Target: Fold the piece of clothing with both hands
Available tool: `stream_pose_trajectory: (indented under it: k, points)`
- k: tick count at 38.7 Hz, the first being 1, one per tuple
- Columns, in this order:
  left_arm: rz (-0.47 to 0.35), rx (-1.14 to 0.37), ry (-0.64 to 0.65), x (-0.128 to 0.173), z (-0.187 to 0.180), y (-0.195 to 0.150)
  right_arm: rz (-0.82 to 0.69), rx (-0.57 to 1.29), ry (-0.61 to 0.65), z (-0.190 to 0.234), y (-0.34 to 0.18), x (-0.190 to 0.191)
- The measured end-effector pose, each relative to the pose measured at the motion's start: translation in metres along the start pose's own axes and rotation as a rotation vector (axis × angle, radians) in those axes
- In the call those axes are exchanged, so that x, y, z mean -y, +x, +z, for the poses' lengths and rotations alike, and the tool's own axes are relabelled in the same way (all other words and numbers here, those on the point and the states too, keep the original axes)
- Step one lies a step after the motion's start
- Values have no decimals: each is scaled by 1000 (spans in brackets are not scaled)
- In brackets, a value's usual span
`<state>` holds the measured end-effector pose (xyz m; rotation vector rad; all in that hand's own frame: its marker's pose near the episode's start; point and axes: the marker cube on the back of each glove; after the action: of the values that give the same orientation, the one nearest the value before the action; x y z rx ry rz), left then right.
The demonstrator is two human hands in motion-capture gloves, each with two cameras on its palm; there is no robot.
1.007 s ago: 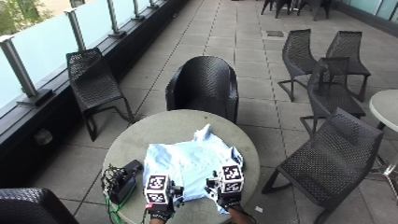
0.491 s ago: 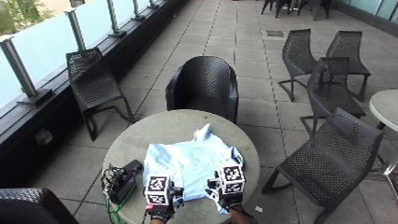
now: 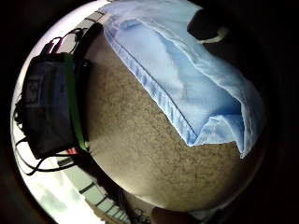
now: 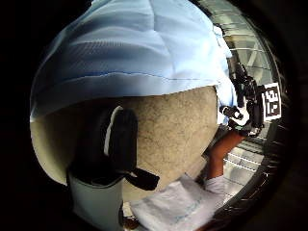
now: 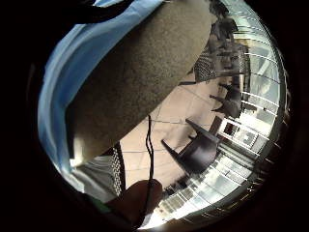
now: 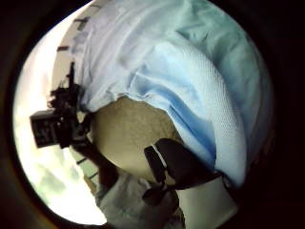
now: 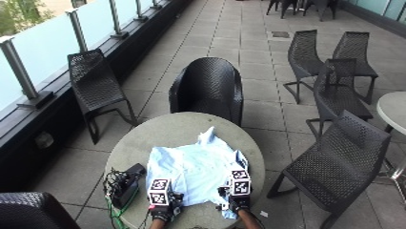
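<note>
A light blue shirt (image 7: pixel 193 167) lies spread on the round stone table (image 7: pixel 171 131), collar away from me. My left hand (image 7: pixel 162 207) is at the left end of the near hem, my right hand (image 7: pixel 238 204) at the right end. In the left thumb side view my left thumb (image 4: pixel 120 139) hangs over bare table (image 4: pixel 178 125), just short of the hem (image 4: pixel 134 82). My right thumb (image 6: pixel 176 162) sits beside the hem (image 6: pixel 190 119) in the same way. One fingertip (image 3: pixel 205 25) rests on the cloth (image 3: pixel 187 79). Neither hand holds the shirt.
A black device with green-edged cables (image 7: pixel 126 183) lies on the table left of the shirt. Black wicker chairs stand behind the table (image 7: pixel 206 88), to the right (image 7: pixel 336 162) and left (image 7: pixel 95 86). A second table (image 7: pixel 393 109) shows at the right edge.
Both hands stay at the shirt's near hem; the right hand has edged slightly toward me. The shirt has not moved.
</note>
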<state>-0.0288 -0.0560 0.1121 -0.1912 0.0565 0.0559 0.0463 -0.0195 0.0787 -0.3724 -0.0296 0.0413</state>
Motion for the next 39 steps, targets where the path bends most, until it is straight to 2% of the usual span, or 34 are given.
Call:
stream_pose_trajectory:
  k: [3,6,10,12,14,16,21,23,25,27,32,36,39]
  points:
    - [5,-16,54,7,5,-5,-9,61,-91,-19,-9,-36]
    - [-6,44,183,15,4,-11,-13,127,-63,-24,-9,-40]
    - [4,239,505,31,-13,-17,-29,93,263,-2,13,16]
    - [16,272,545,25,-14,-13,-47,38,378,3,20,26]
    - [35,268,544,13,-20,-10,-72,-2,398,0,23,17]
    - [69,230,514,-7,-31,-9,-112,-27,348,-9,25,-5]
    - [238,-20,161,-80,-58,10,-272,-60,127,-55,30,-60]
    - [300,-50,86,-92,-77,14,-325,-63,83,-83,29,-68]
    - [309,-25,56,-90,-97,15,-324,-55,89,-110,28,-59]
    - [259,55,60,-77,-118,15,-281,-28,126,-135,22,-34]
    - [12,273,140,-8,-158,7,-132,28,198,-173,-4,59]
    - [-100,342,157,41,-154,-1,-73,2,126,-187,-35,71]
    - [-157,382,140,73,-134,-11,-15,-80,35,-176,-48,92]
